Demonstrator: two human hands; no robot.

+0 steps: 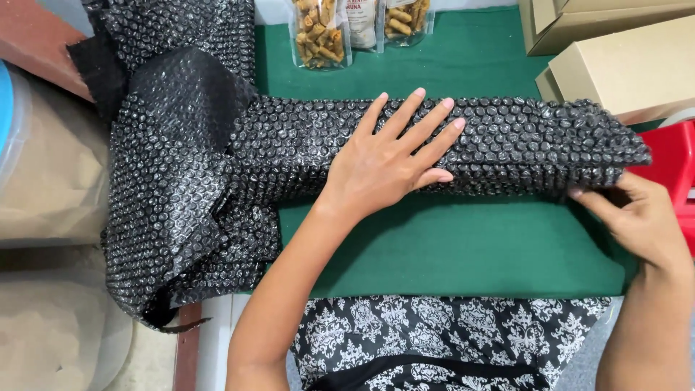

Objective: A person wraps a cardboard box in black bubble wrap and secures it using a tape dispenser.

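Head view. A long strip of black bubble wrap (507, 145) lies across the green desk (449, 246), running from the left edge, where the rest of the sheet is bunched and hangs over, to the right edge.

Left hand (387, 163): flat, fingers spread, palm pressing down on the middle of the strip. Not gripping, only weighting it.

Right hand (637, 217): at the strip's right end near the right edge of the desk, fingertips pinched on the lower corner of the wrap. The hands are well apart, one at each station.

Behind the strip, at the far edge of the desk: clear snack pouches (322, 32) standing upright. At the far right corner: brown cardboard boxes (622, 65), the nearest touching or just beside the wrap's end (cannot tell which). A red object (673, 163) sits off the right edge.

Risks, as judged:
- The flat palm gives friction only; a firm tug from the right could slide the strip under it.
- The heavy bunch over the left edge could drag the sheet off the desk if the palm lifts.
- A pinched corner may tear or pop bubbles.
- A swing of the strip toward the far edge could tip the pouches.
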